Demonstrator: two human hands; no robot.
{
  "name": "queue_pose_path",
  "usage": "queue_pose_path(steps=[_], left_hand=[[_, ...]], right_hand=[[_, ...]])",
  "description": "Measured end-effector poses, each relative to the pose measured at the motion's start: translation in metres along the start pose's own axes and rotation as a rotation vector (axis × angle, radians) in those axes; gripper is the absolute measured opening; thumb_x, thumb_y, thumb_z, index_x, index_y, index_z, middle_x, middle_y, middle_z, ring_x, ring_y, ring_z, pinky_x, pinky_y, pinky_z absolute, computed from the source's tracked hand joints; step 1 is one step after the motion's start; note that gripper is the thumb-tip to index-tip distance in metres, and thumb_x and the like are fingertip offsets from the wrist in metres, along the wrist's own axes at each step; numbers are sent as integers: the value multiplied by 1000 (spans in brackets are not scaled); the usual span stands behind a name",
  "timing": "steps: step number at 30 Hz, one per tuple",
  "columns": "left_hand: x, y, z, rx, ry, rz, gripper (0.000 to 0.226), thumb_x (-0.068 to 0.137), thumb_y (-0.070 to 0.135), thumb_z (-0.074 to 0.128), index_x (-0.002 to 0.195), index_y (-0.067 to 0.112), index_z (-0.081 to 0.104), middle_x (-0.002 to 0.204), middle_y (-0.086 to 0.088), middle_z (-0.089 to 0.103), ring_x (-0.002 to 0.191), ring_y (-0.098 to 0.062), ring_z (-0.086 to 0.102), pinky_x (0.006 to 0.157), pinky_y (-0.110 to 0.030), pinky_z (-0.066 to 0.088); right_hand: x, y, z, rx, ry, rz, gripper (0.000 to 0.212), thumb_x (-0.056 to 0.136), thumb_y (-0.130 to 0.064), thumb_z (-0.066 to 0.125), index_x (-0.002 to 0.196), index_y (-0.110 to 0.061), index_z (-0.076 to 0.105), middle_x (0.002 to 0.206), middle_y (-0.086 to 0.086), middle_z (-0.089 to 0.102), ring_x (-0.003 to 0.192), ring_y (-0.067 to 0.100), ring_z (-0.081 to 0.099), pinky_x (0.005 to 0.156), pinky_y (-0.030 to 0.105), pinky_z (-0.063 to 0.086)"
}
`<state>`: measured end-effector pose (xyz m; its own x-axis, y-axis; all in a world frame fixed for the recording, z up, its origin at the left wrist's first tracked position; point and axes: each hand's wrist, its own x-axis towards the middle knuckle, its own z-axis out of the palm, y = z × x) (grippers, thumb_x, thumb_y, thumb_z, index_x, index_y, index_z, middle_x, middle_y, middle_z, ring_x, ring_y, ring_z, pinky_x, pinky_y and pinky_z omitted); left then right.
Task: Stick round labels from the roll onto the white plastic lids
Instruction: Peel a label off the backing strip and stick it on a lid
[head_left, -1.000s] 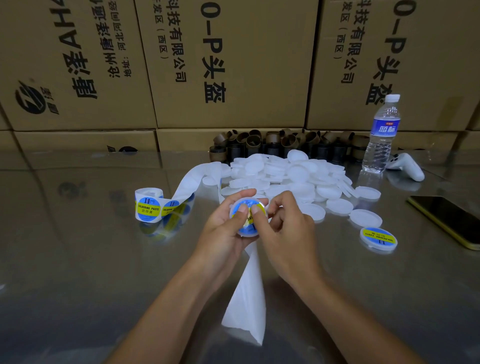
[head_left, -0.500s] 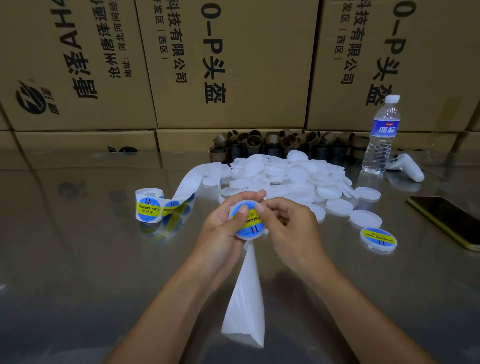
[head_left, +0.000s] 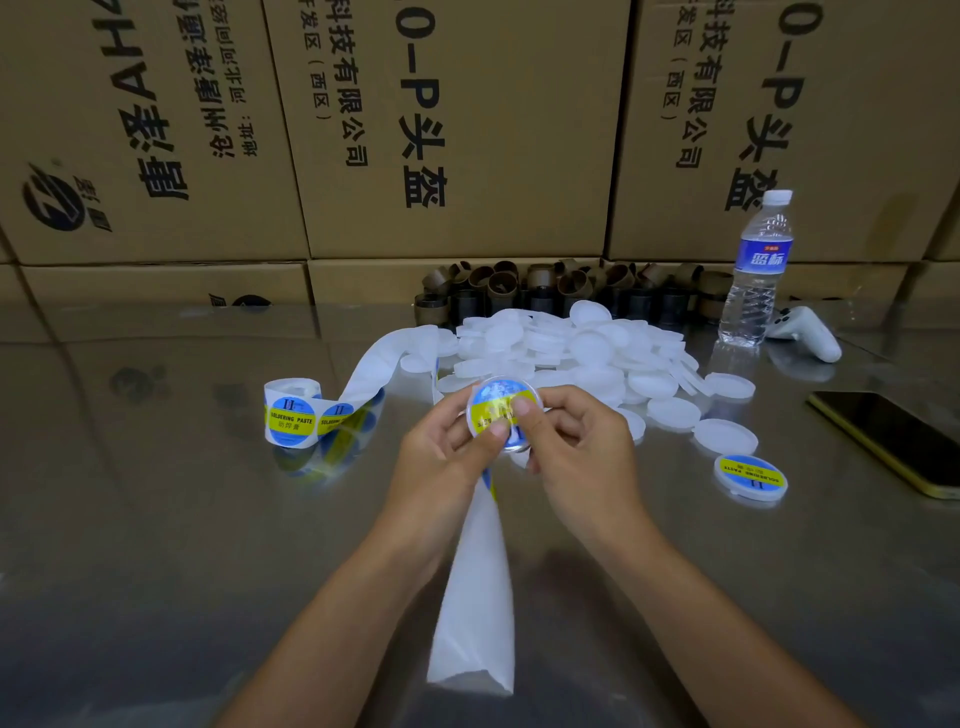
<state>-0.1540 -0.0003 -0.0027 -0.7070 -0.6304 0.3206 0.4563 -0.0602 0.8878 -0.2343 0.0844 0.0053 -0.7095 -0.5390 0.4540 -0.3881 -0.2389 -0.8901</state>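
One lid (head_left: 501, 405), label (head_left: 493, 395) facing up: pinched between left hand (head_left: 441, 457) and right hand (head_left: 576, 447), both thumbs pressed on it, lifted off bench (head_left: 156, 519). Just beyond, pile of blank lids (head_left: 571, 353), nearer right hand; roll (head_left: 291, 413) leftward, nearer left hand.

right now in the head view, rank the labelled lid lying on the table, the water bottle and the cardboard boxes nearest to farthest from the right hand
1. Labelled lid, on the table just right of the right hand.
2. Water bottle, far back on the right.
3. Cardboard boxes, stacked behind the bottle.
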Motion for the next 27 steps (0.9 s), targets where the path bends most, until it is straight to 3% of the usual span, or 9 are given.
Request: queue_pose_path(steps=[4,7,10,14,18,23,27], left_hand=[[-1,1,1,134,26,69,24,88,-2,60,106,14,63,96,0,75,89,-9,71,73,-15,51],[-1,2,1,139,46,110,22,88,-3,58,102,13,63,89,1,75,84,-10,71,71,-17,53],[-1,1,1,140,52,122,21,89,-3,58,102,12,64,88,-1,75,83,-11,71,69,-17,53],[0,1,0,147,37,117,23,88,0,59,107,12,64,95,-4,75,87,-15,71,74,-21,54],[-1,1,0,165,2,102,29,83,3,66,109,17,64,92,-2,75,83,-12,71,74,-20,54],[-2,2,-1,217,-37,112,31,84,0,64,108,19,63,87,1,75,77,-8,69,68,-18,53],[-2,2,-1,222,-53,113,30,84,2,64,108,22,62,88,5,75,81,-7,70,68,-16,52]], right_hand=[[-2,1,-1,-53,22,-65,16,88,-25,64,76,-35,61,62,4,63,55,26,54,61,41,49],[-4,3,0,-226,-10,-164,19,87,-28,64,85,-46,58,64,-9,62,58,11,59,58,25,47],[-3,5,1,-292,-19,-194,19,90,-23,61,104,-37,62,67,-9,63,62,6,60,58,20,45],[-3,3,1,-191,-11,-153,29,91,-15,59,88,-44,55,62,-2,60,59,15,58,59,31,49],[-3,1,0,-96,14,-126,26,90,-14,60,90,-39,55,55,-10,58,52,4,57,54,21,48],[-4,2,-1,-185,59,-141,12,91,-28,58,89,-38,52,62,-3,66,55,15,62,60,44,53],[-2,3,-3,-260,84,-138,10,92,-35,57,84,-34,50,64,-7,69,57,17,64,62,47,52]])
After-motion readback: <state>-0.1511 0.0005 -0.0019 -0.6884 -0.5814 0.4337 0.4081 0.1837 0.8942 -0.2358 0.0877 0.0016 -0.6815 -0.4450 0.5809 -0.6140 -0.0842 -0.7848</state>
